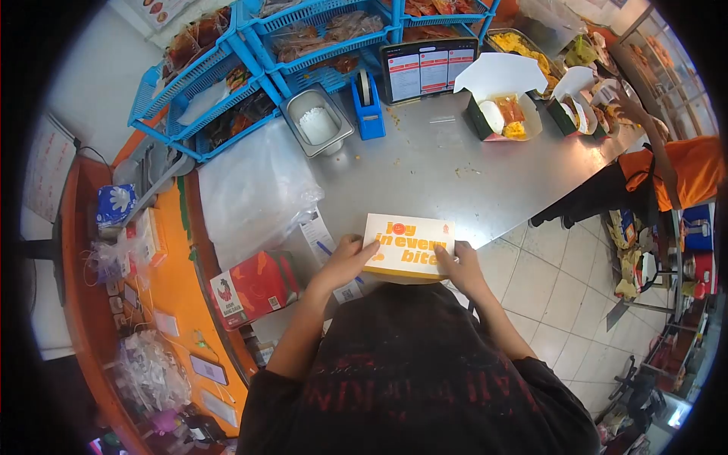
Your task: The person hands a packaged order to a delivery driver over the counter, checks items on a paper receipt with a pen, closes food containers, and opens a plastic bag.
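A white and yellow cardboard food box (pixel 406 239), lettered "joy in every bite", is held closed at the near edge of the steel counter (pixel 394 182). My left hand (pixel 347 262) grips its left side, the thumb lying on the lid. On the opposite side my right hand (pixel 464 270) holds it the same way, thumb on top and the other fingers mostly hidden. Just left of my left hand lie a printed paper slip (pixel 315 233) and a blue pen (pixel 326 249). A red printed box (pixel 254 290) stands farther left.
Clear plastic bags (pixel 254 189) lie left on the counter. Behind are a metal tub of white powder (pixel 315 125), a blue tape dispenser (pixel 369 110), a tablet (pixel 431 68) and blue baskets (pixel 318 34). An open food box (pixel 504 114) stands right, near a co-worker in orange (pixel 694 174).
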`<state>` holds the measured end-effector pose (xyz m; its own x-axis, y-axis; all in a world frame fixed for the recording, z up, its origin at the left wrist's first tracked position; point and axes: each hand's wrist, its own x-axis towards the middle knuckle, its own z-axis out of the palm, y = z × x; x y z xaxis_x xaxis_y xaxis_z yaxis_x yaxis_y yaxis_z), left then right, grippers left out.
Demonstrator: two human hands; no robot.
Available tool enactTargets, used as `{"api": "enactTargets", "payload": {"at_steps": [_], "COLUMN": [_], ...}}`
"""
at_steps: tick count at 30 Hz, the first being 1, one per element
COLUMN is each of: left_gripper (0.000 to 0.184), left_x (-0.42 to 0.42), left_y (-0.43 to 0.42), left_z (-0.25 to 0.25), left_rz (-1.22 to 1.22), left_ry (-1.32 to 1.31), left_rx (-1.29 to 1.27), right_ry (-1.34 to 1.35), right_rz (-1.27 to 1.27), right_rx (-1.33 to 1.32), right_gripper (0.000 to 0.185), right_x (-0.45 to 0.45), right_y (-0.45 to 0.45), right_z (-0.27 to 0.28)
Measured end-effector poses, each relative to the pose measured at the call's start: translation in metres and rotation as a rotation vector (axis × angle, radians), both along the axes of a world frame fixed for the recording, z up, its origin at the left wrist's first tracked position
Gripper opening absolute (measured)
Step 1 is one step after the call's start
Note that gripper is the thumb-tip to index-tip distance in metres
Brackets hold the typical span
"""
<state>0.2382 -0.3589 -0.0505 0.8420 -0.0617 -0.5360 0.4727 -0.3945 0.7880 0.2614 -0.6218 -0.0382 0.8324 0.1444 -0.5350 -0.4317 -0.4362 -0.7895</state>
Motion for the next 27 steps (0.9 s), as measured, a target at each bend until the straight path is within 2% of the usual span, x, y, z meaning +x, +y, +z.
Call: {"api": "enactTargets", "payload": {"at_steps": [1, 2, 3, 4, 6, 8, 10, 15, 16, 17, 18, 20, 21, 23, 25, 27], "left_gripper": [0.053, 0.048, 0.044, 0.044, 0.038, 0.039, 0.038, 0.04, 0.041, 0.036, 0.036, 0.022, 0.012, 0.009, 0.005, 0.005], "left_x": [-0.004, -0.012, -0.018, -0.022, -0.033, -0.039, -0.035, -0.036, -0.035, -0.031, -0.022, -0.002, 0.01, 0.02, 0.027, 0.027], "left_y": [-0.003, -0.005, -0.006, -0.005, -0.002, -0.006, -0.005, -0.009, -0.013, -0.018, -0.026, -0.049, -0.059, -0.063, -0.062, -0.062], "left_z": [-0.005, -0.009, -0.01, -0.008, -0.006, -0.026, -0.036, -0.032, -0.027, -0.022, -0.014, 0.001, -0.002, -0.01, -0.016, -0.019], "left_rz": [-0.001, 0.058, 0.119, 0.118, -0.091, -0.119, -0.176, -0.165, -0.139, -0.155, -0.149, -0.248, -0.271, -0.257, -0.25, -0.205], "left_ry": [0.002, -0.203, -0.41, -0.415, -0.669, -0.719, -0.933, -0.913, -0.936, -1.048, -1.057, -1.016, -1.051, -1.052, -1.046, -1.048], "left_rx": [-0.003, 0.086, 0.176, 0.177, -0.034, -0.043, 0.109, 0.161, 0.2, 0.4, 0.411, 0.521, 0.497, 0.5, 0.5, 0.468], "right_ry": [-0.168, -0.339, -0.326, -0.33, -0.743, -0.7, -0.692, -0.742, -0.677, -0.611, -0.623, -0.929, -0.988, -1.145, -0.709, -0.298], "right_rz": [0.049, 0.101, -0.061, -0.061, 0.31, 0.342, 0.354, 0.393, 0.375, 0.359, 0.364, 0.481, 0.424, 0.386, 0.092, -0.118], "right_rx": [-0.117, -0.232, 0.056, 0.057, -0.03, -0.077, -0.107, -0.128, -0.099, -0.069, -0.063, -0.334, -0.342, -0.43, 0.154, 0.428], "right_gripper": [0.061, 0.06, 0.059, 0.059, 0.058, 0.056, 0.051, 0.049, 0.046, 0.043, 0.043, 0.035, 0.025, 0.02, 0.02, 0.025], "right_x": [-0.001, -0.003, -0.009, -0.014, -0.022, -0.029, -0.025, -0.011, -0.008, -0.003, 0.006, 0.036, 0.054, 0.104, 0.163, 0.211], "right_y": [-0.006, -0.008, -0.007, -0.012, -0.026, -0.025, -0.025, -0.02, -0.02, -0.018, -0.015, -0.003, 0.01, 0.04, 0.088, 0.132], "right_z": [-0.026, -0.04, -0.024, -0.015, -0.004, -0.005, -0.013, -0.016, -0.017, -0.017, -0.015, -0.006, -0.002, -0.003, -0.018, -0.019]}}
